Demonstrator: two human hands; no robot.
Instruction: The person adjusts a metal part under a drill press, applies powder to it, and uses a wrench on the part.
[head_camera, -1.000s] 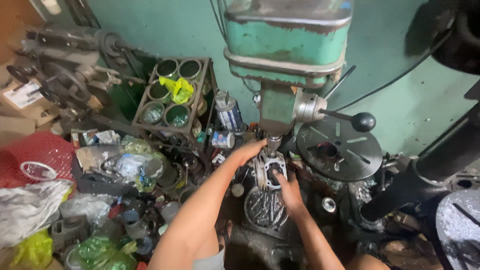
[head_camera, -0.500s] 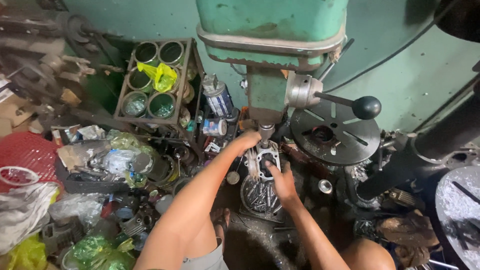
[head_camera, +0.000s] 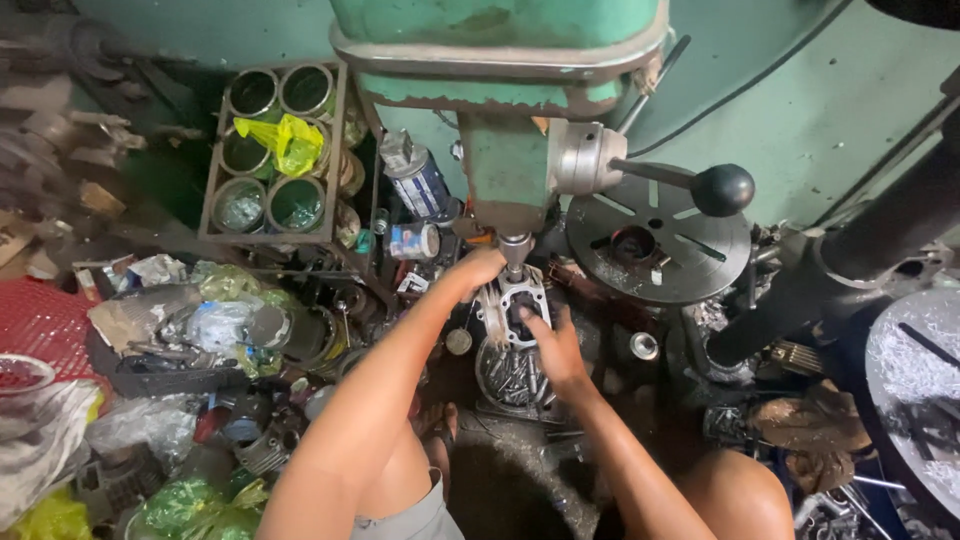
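A metal engine casting (head_camera: 512, 300) is gripped from below by the right hand (head_camera: 553, 345) and steadied at its upper left by the left hand (head_camera: 478, 268), fingers closed on it, under the drill chuck (head_camera: 515, 247). Behind, the green drill press (head_camera: 505, 120) is seen.

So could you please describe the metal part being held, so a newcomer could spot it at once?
Find the big green drill press and follow its spindle straight down. There the left hand and right hand grip a silvery metal casting with a square opening, brighter than the dark clutter around it.
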